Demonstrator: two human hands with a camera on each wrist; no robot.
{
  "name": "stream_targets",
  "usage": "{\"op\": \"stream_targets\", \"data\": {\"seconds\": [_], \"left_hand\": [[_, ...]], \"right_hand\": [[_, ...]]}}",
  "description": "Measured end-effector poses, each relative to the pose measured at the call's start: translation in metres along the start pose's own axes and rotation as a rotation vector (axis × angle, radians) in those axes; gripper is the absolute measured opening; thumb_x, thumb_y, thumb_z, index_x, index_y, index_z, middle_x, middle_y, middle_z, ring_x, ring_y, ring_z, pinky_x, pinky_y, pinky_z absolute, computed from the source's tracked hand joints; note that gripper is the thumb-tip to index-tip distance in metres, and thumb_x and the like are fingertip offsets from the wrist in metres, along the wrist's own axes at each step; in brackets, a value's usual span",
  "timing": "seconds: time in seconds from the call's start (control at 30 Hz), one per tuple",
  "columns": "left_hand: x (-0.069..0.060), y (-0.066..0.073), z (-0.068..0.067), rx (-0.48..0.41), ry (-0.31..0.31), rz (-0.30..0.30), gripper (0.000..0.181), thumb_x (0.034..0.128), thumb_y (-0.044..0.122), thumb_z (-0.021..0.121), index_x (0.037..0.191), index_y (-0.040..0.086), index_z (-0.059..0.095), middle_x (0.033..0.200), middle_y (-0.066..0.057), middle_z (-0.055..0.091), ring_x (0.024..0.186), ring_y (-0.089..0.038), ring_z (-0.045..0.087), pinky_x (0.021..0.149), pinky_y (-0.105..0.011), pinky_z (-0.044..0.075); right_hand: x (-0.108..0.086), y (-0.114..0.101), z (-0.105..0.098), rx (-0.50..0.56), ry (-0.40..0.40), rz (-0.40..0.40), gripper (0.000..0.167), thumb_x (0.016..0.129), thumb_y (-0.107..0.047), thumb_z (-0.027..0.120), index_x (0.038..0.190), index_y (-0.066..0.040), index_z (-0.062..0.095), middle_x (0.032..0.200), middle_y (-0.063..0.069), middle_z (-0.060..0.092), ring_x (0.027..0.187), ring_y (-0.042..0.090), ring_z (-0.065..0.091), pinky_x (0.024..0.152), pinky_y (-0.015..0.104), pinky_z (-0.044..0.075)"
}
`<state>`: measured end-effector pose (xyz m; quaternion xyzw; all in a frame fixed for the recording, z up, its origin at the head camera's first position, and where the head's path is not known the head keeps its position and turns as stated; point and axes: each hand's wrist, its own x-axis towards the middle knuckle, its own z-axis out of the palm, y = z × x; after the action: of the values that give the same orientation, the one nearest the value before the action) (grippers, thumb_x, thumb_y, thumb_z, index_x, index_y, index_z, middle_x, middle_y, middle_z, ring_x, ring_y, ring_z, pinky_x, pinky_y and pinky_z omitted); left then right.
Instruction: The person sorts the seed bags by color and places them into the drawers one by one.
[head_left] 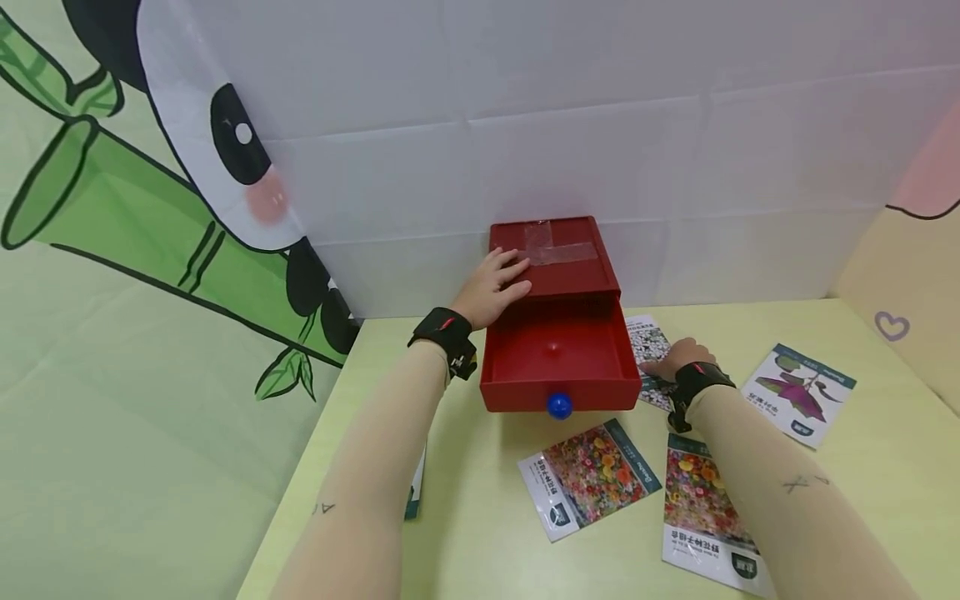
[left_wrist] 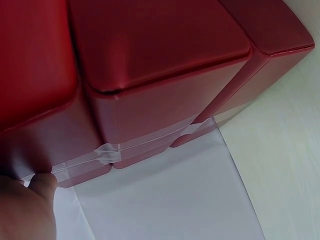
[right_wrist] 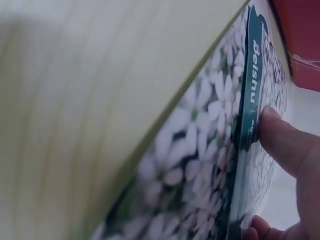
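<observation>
A red drawer box (head_left: 555, 279) stands against the white backdrop, its lower drawer (head_left: 551, 346) pulled out by a blue knob (head_left: 559, 406). My left hand (head_left: 491, 292) rests with spread fingers on the box's upper left edge; in the left wrist view, the thumb (left_wrist: 44, 187) touches its taped side. Right of the drawer, my right hand (head_left: 678, 360) pinches a white-flower seed packet (head_left: 648, 340) that seems to overlap another like it. In the right wrist view, the thumb (right_wrist: 282, 137) lies on the packet beside its green "Beishu" strip (right_wrist: 252, 75). Some fingers are hidden.
A colourful-flower packet (head_left: 592, 479) lies before the drawer, another (head_left: 705, 533) partly under my right forearm. A purple-plant packet (head_left: 798, 396) lies at right. One packet's edge (head_left: 416, 487) shows beside my left forearm. Behind the table rises a printed backdrop (head_left: 487, 167).
</observation>
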<state>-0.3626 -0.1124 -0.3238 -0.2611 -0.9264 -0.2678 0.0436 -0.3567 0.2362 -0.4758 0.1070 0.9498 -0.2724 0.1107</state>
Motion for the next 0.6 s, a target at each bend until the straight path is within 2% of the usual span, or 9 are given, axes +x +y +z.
{"op": "stream_targets", "data": {"seconds": [0.1, 0.2, 0.27, 0.33, 0.43, 0.5, 0.6], "left_hand": [[-0.001, 0.002, -0.001, -0.004, -0.002, 0.0, 0.057, 0.0979, 0.037, 0.049, 0.148, 0.014, 0.038, 0.157, -0.007, 0.025, 0.147, -0.024, 0.006, 0.116, -0.048, 0.015], [-0.001, 0.004, -0.003, -0.018, -0.002, 0.007, 0.057, 0.0976, 0.036, 0.05, 0.148, 0.012, 0.039, 0.157, -0.008, 0.026, 0.147, -0.025, 0.006, 0.116, -0.05, 0.015], [-0.001, 0.004, -0.003, -0.02, 0.001, 0.013, 0.056, 0.0976, 0.036, 0.05, 0.148, 0.012, 0.039, 0.157, -0.008, 0.026, 0.147, -0.025, 0.006, 0.116, -0.05, 0.015], [-0.001, 0.004, -0.004, -0.024, 0.004, 0.017, 0.056, 0.0976, 0.035, 0.05, 0.147, 0.012, 0.04, 0.156, -0.009, 0.026, 0.147, -0.025, 0.006, 0.116, -0.05, 0.015], [-0.001, 0.002, -0.003, -0.018, 0.007, 0.021, 0.056, 0.0978, 0.036, 0.05, 0.147, 0.012, 0.04, 0.156, -0.009, 0.026, 0.147, -0.024, 0.006, 0.116, -0.049, 0.015], [-0.001, 0.001, -0.002, -0.017, 0.009, 0.02, 0.056, 0.0977, 0.036, 0.05, 0.147, 0.013, 0.04, 0.156, -0.008, 0.026, 0.147, -0.024, 0.006, 0.116, -0.049, 0.015], [-0.002, 0.0, 0.0, -0.008, 0.012, 0.026, 0.056, 0.0976, 0.037, 0.05, 0.147, 0.012, 0.04, 0.156, -0.008, 0.027, 0.147, -0.024, 0.007, 0.116, -0.049, 0.015]], "right_hand": [[-0.004, -0.002, -0.001, -0.013, 0.026, 0.001, 0.052, 0.077, -0.052, 0.073, 0.071, -0.001, 0.065, 0.058, 0.007, 0.048, 0.058, 0.027, 0.052, 0.047, 0.031, 0.042], [-0.009, -0.005, -0.002, 0.019, 0.06, 0.019, 0.053, 0.077, -0.05, 0.075, 0.078, 0.002, 0.066, 0.062, 0.011, 0.051, 0.06, 0.029, 0.054, 0.048, 0.033, 0.046], [-0.013, -0.008, -0.004, 0.048, 0.075, 0.02, 0.063, 0.077, -0.047, 0.076, 0.097, 0.01, 0.061, 0.075, 0.018, 0.056, 0.067, 0.033, 0.057, 0.055, 0.039, 0.052], [-0.016, -0.011, -0.006, 0.1, 0.078, 0.015, 0.077, 0.078, -0.043, 0.076, 0.121, 0.015, 0.047, 0.093, 0.026, 0.058, 0.078, 0.039, 0.06, 0.067, 0.047, 0.056], [-0.021, -0.013, -0.01, 0.129, 0.09, -0.052, 0.09, 0.083, -0.035, 0.073, 0.141, 0.011, 0.021, 0.115, 0.036, 0.052, 0.094, 0.047, 0.058, 0.08, 0.059, 0.051], [-0.023, -0.013, -0.012, 0.134, 0.11, -0.132, 0.083, 0.087, -0.029, 0.069, 0.145, 0.004, 0.018, 0.119, 0.036, 0.052, 0.098, 0.048, 0.058, 0.082, 0.059, 0.05], [-0.029, -0.01, -0.015, 0.124, 0.152, -0.272, 0.057, 0.094, -0.019, 0.059, 0.141, -0.001, 0.035, 0.113, 0.032, 0.057, 0.089, 0.042, 0.058, 0.074, 0.052, 0.052]]}}
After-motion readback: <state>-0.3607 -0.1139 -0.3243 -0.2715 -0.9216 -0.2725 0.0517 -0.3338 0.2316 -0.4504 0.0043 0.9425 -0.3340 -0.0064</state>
